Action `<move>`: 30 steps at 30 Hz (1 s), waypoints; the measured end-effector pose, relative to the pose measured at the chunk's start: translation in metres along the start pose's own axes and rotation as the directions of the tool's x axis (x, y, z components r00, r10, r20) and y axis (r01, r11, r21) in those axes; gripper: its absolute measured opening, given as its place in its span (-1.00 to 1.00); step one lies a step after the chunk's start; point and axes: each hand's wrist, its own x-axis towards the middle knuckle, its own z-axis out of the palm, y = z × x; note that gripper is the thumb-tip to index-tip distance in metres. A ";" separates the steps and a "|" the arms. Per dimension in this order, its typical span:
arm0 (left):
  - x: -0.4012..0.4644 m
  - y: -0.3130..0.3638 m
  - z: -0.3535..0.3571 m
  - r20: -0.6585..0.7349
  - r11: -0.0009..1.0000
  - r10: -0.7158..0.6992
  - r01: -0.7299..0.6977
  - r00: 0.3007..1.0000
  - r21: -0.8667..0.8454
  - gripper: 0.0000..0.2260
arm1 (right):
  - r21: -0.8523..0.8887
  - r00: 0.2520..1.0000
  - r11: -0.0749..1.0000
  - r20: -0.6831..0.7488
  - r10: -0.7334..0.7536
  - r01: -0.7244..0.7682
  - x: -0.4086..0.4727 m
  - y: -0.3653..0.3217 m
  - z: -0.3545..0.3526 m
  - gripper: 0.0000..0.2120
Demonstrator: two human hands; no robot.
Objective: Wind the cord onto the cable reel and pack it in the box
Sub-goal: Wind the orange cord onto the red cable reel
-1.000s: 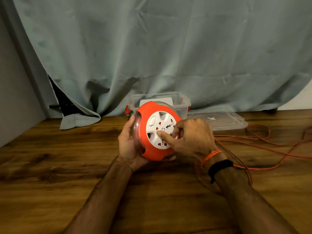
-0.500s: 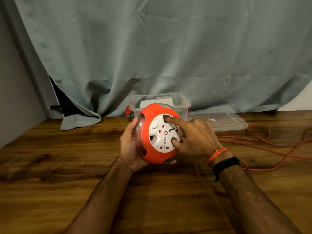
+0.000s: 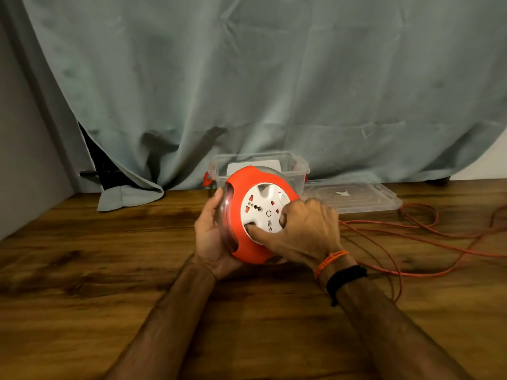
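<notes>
Since a moment ago the white socket face has turned round under the right hand (image 3: 304,231): the red shuttered sockets now sit toward the upper left, and the forefinger that was up near the top of the dial has swung down to its lower left. That hand has its fingers curled onto the face, forefinger tip hooked into a notch and the knuckles bunched over the right of the dial, so it grips the dial rather than lying flat. The left hand (image 3: 212,237) cradles the cable reel (image 3: 247,215) from the left and underneath, fingers wrapped round its clear rim, holding it tilted up just above the table.

Winding is under way but far from done, I'd judge. Much of the orange cord (image 3: 417,237) lies in loose loops across the right side of the table, running off its right edge. The reel itself is a round orange shell with a white centre. I cannot see how much cord is already inside.

Behind the reel, at the back edge of the table against the curtain (image 3: 274,78), the clear box (image 3: 297,167) stands open, its lid (image 3: 365,198) lying flat just to its right. Packing is not yet begun.
</notes>
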 end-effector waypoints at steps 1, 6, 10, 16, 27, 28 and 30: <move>0.000 0.000 0.000 0.004 1.000 -0.001 0.001 1.000 0.009 -0.45 | 0.000 1.000 1.000 0.008 -0.007 0.007 0.000 0.001 0.000 -0.21; 0.000 0.003 -0.001 0.078 0.994 -0.108 0.110 0.991 -0.027 -0.37 | 0.103 0.998 0.994 0.053 -0.038 0.032 0.006 0.010 -0.009 -0.30; 0.001 0.001 -0.013 0.077 0.993 -0.112 0.114 0.991 -0.025 -0.40 | 0.175 0.992 0.977 0.022 -0.127 0.121 0.010 0.019 -0.017 -0.62; 0.003 0.000 -0.010 -0.004 0.999 -0.006 0.006 1.000 0.037 -0.42 | 0.139 0.961 0.958 0.084 -0.262 0.249 0.008 0.021 -0.023 -0.41; -0.003 0.001 -0.002 0.026 0.994 -0.065 0.062 0.998 0.086 -0.48 | 0.057 0.951 0.954 0.074 -0.299 0.296 0.014 0.028 -0.016 -0.40; -0.003 0.002 -0.003 0.023 0.992 -0.094 0.091 0.995 0.091 -0.46 | 0.048 0.958 0.961 0.079 -0.277 0.273 0.013 0.028 -0.016 -0.40; -0.002 0.001 -0.004 0.018 0.990 -0.113 0.111 0.993 0.092 -0.44 | 0.023 0.974 0.976 0.053 -0.219 0.218 0.011 0.029 -0.013 -0.41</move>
